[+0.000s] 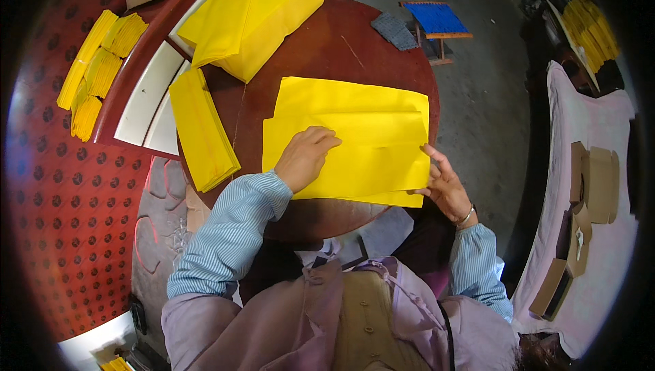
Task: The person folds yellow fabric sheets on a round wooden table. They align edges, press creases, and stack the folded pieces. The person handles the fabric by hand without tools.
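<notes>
Yellow fabric sheets (355,166), flat and cloth-like, lie layered on the round table before me. The upper piece sits slightly askew over a larger yellow sheet (355,94), whose back strip shows beyond it. My left hand (307,156) rests palm down on the left part of the upper piece, its fingers loosely together and pointing right. At the right edge, my right hand (445,188) has its thumb and fingers around the border of the layers. Its fingertips are partly hidden by the fabric.
A folded yellow stack (203,129) lies at the table's left, and a big yellow bag-like bundle (256,19) at the back. The dark red tabletop (341,36) carries a grey cloth (394,31) near its far edge. A blue-topped stool (437,19) stands beyond.
</notes>
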